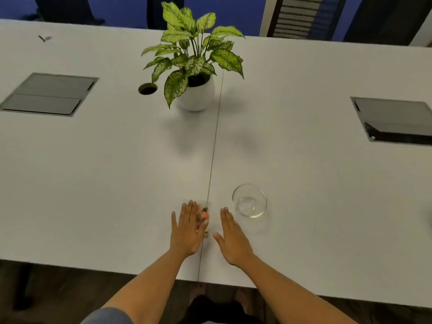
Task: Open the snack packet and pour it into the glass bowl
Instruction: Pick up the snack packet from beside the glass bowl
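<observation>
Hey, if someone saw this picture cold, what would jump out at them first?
Probably the leafy potted plant at the far middle of the white table. Next, two flat open hands near the front edge: the left hand partly covers a small snack packet, and an empty glass bowl sits just beyond the right hand.

A wide white table (pixel 93 183) carries everything — a thin seam (pixel 214 148) runs down its middle from the far side to the near edge. A white pot (pixel 198 94) with a green speckled plant (pixel 194 50) stands at the far middle, just left of the seam, with a round cable hole (pixel 147 88) to its left. Two grey hatch panels are set into the top — one far left (pixel 49 94), one far right (pixel 395 120). Near the front edge, an empty glass bowl (pixel 249 200) sits right of the seam. A small packet (pixel 203 216) lies against the seam, partly under a flat hand (pixel 187 232); the other hand (pixel 233 242) rests flat between packet and bowl.
</observation>
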Demonstrator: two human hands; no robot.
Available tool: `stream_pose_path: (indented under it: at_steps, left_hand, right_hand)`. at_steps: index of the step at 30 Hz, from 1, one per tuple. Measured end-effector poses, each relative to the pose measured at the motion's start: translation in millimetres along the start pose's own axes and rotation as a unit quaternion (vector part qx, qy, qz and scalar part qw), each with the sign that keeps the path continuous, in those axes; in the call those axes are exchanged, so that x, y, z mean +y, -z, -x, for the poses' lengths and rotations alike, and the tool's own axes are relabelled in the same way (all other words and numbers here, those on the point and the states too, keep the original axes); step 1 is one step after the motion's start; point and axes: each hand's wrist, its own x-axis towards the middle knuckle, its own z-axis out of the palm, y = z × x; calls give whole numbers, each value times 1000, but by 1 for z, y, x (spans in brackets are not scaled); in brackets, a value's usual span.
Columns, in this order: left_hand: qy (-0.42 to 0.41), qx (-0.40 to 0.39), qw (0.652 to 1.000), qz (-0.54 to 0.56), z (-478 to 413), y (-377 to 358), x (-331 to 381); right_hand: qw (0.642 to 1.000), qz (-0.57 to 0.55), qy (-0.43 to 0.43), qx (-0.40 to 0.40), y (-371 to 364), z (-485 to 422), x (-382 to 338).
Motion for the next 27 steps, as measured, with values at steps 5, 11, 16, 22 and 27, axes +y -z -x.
stream_pose_path:
  at_steps: [5, 11, 16, 22, 27]
  left_hand:
    - [37, -31, 999, 8, 13, -15, 0]
    - [77, 49, 990, 110, 3, -4, 17]
    - [238, 64, 945, 214, -6, 6, 30]
    - [296, 3, 902, 313, -19, 9, 16]
    - [204, 16, 895, 397, -16, 24, 11]
  right_hand:
    - [992, 60, -41, -99, 2, 5, 25]
    - [986, 67, -29, -150, 8, 12, 44]
    - [985, 37, -45, -163, 8, 10, 41]
    - [982, -7, -83, -172, 18, 3, 26]
    - [971, -160, -88, -155, 34, 2, 5]
